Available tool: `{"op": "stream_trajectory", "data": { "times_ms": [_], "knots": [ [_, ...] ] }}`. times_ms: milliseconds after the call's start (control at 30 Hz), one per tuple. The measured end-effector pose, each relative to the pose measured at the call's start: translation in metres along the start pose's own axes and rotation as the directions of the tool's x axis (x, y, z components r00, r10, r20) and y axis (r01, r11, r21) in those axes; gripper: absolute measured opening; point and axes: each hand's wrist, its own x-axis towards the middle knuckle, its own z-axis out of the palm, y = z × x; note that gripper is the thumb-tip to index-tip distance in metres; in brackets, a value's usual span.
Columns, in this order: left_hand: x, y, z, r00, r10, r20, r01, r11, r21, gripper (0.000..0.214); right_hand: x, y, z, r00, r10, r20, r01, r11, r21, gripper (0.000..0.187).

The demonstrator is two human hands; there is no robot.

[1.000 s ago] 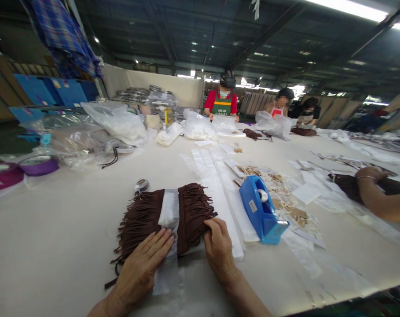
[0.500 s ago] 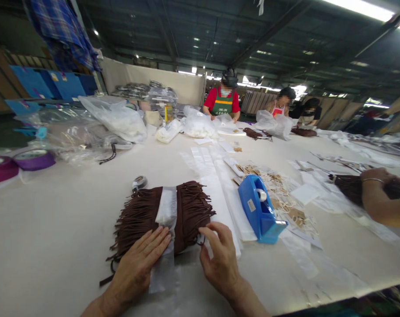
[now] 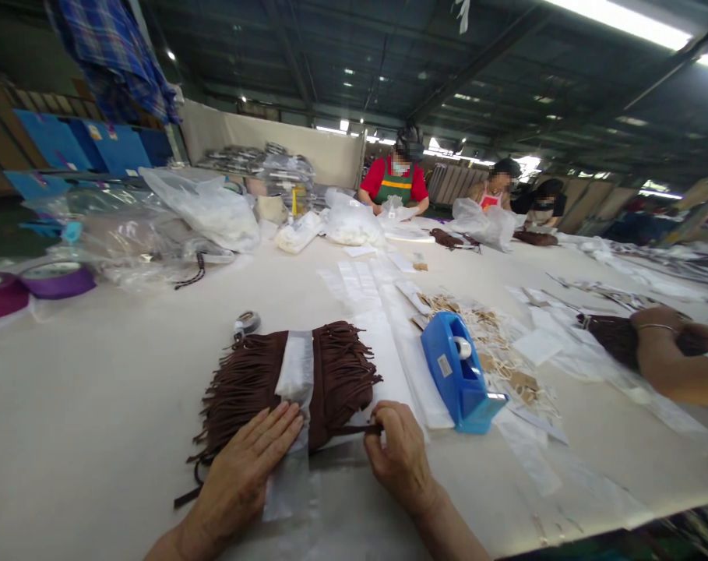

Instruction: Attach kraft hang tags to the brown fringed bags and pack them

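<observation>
A dark brown fringed piece (image 3: 342, 374), suede-like, lies folded on the table in front of me. Across its middle runs a translucent plastic strip (image 3: 298, 362), whose lower end reaches down onto the tabletop. My left hand (image 3: 254, 460) rests flat with fingers stretched out, pressing on the strip and the fringe's left half. At the lower right corner, my right hand (image 3: 403, 456) pinches the end of a narrow brown strap (image 3: 354, 429) and holds it taut out to the right. Another brown strap end (image 3: 187, 497) lies loose left of my left hand.
Right of my hand stands a blue tape dispenser (image 3: 462, 374), beside tags with strings (image 3: 487, 327). Clear plastic strips (image 3: 406, 351) lie under it. A tape measure (image 3: 247, 322) sits behind the fringe. A co-worker's arm (image 3: 674, 358) is at right; purple tape rolls (image 3: 58, 279) are left.
My right hand has closed on the brown strap and drawn it slightly right and straight; before, its fingers were at a curled strap by the fringe's edge. My left hand stays put.
</observation>
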Motion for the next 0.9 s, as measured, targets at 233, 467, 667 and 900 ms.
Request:
{"op": "stream_trajectory", "data": {
  "times_ms": [233,467,667,900],
  "knots": [
    [-0.001,-0.001,0.003,1.000,0.013,-0.012,-0.013,1.000,0.002,0.070,-0.004,0.012,-0.025,0.965,0.242,0.096,-0.240,0.970,-0.032,0.047],
    [-0.001,-0.003,0.003,0.999,0.041,-0.034,-0.040,0.999,0.031,0.067,0.055,-0.043,-0.011,0.908,-0.238,0.346,0.156,0.956,0.249,0.054],
    [0.000,0.000,0.002,0.999,0.029,-0.036,-0.029,0.999,0.016,0.065,0.064,-0.031,0.001,0.842,-0.277,0.463,0.269,0.960,0.084,0.009],
    [-0.001,0.003,0.003,1.000,-0.013,-0.003,0.013,1.000,-0.026,0.069,0.033,0.022,-0.029,0.911,-0.127,0.393,0.146,0.989,-0.019,0.013]
  ]
}}
